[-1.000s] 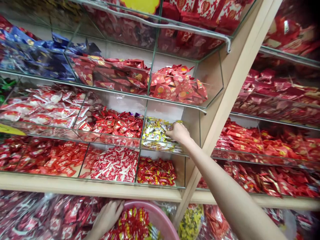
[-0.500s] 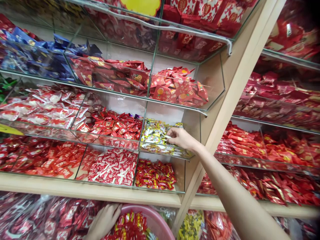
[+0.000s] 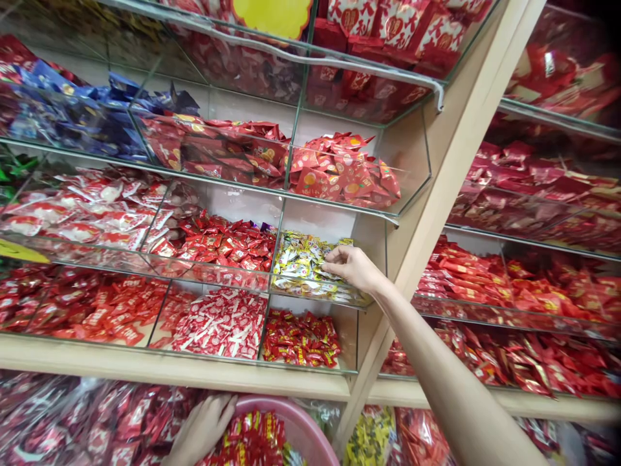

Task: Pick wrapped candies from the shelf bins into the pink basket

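My right hand [image 3: 350, 266] reaches into a clear-walled compartment of small yellow-and-white wrapped candies [image 3: 301, 254]. Its thumb and fingers are pinched together at the pile; whatever lies between the fingertips is too small to make out. Low in the view, my left hand [image 3: 206, 424] grips the left rim of a pink basin [image 3: 310, 424], fingers curled at the edge. Inside the basin are red-and-yellow wrapped candies [image 3: 255, 433], with a few yellowish ones at the right. The basin's lower part is cut off by the frame.
Glass dividers and front panels [image 3: 204, 270] split the shelves into bins of red, white and blue packets [image 3: 87, 110]. A slanting wooden post [image 3: 436, 213] stands beside my right forearm. Bagged sweets [image 3: 97, 421] lie below the wooden ledge [image 3: 169, 369].
My right hand stays over the yellow candies; the pale piece visible at its fingertips before no longer stands out. The left hand and basin hold their place. The view shifts slightly.
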`<control>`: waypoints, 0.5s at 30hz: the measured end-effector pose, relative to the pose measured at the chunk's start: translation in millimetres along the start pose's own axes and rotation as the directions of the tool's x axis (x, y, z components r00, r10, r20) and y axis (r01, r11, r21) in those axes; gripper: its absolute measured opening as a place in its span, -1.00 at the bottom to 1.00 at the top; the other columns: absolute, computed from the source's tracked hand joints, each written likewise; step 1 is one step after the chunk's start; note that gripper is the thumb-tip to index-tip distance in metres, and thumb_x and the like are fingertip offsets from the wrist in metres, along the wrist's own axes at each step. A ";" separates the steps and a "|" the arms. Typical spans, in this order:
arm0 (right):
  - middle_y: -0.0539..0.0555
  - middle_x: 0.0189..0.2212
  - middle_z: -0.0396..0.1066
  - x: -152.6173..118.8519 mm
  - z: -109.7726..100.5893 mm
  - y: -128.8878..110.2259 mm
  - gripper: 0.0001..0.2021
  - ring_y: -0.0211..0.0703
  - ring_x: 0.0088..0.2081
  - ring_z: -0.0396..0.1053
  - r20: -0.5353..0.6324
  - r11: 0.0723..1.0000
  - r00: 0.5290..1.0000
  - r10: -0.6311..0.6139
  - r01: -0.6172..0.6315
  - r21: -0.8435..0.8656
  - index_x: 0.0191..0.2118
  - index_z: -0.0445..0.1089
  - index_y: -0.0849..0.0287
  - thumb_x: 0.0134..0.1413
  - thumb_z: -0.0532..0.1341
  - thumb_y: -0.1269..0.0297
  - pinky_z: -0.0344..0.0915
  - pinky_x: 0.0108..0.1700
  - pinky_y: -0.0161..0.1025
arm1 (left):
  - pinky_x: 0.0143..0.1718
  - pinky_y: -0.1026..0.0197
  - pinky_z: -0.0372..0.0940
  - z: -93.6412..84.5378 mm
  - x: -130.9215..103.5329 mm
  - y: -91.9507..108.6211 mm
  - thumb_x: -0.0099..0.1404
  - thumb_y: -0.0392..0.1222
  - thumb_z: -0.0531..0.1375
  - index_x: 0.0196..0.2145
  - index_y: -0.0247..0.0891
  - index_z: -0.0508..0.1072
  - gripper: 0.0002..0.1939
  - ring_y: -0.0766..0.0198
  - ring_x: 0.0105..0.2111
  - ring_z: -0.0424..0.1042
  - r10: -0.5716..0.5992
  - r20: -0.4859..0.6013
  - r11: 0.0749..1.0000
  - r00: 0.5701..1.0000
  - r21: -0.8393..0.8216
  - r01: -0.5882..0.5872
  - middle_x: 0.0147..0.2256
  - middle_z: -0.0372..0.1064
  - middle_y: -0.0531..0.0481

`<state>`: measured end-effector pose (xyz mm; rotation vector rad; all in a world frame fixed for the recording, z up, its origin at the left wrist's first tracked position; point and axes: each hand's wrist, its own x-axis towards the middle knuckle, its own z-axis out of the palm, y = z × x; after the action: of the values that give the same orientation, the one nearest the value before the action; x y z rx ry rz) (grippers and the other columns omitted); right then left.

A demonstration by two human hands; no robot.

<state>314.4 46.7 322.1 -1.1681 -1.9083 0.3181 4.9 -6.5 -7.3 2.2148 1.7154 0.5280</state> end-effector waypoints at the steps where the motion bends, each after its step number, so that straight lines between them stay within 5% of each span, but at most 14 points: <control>1: -0.01 -0.52 0.31 0.7 0.0 1.6 -0.66 -0.30 -0.49 0.20 -0.023 1.000 1.000 -0.011 0.010 -0.007 -0.41 0.34 0.24 -0.30 0.29 0.08 0.16 -0.44 -0.32 | -0.11 0.17 0.18 0.3 -0.4 -0.2 0.33 -0.05 -0.16 -0.15 -0.16 0.42 -0.60 0.12 -0.11 0.37 0.000 -0.005 1.000 1.000 0.003 0.000 -0.19 0.43 -0.06; 6: -0.03 -0.52 0.29 6.4 2.7 5.6 -0.60 -0.31 -0.50 0.20 -0.008 1.000 1.000 -0.006 0.006 -0.022 -0.31 0.36 0.26 -0.35 0.32 0.13 0.16 -0.45 -0.32 | -0.10 0.18 0.17 -0.8 -1.3 1.3 0.33 -0.05 -0.16 -0.15 -0.15 0.42 -0.60 0.14 -0.12 0.37 0.007 -0.009 1.000 1.000 0.009 -0.007 -0.20 0.43 -0.04; 15: -0.06 -0.57 0.29 9.3 6.6 6.6 -0.74 -0.30 -0.49 0.22 0.096 0.991 0.991 0.095 -0.085 -0.105 -0.48 0.35 0.24 -0.38 0.32 0.21 0.15 -0.45 -0.35 | -0.13 0.20 0.19 -5.1 -2.3 4.9 0.33 -0.04 -0.18 -0.17 -0.17 0.42 -0.58 0.14 -0.12 0.38 0.001 0.005 1.000 1.000 0.021 -0.001 -0.21 0.44 -0.07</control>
<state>311.5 59.2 319.2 -1.3300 -1.9817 0.3387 6.3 -10.0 -0.9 2.2298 1.7251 0.5070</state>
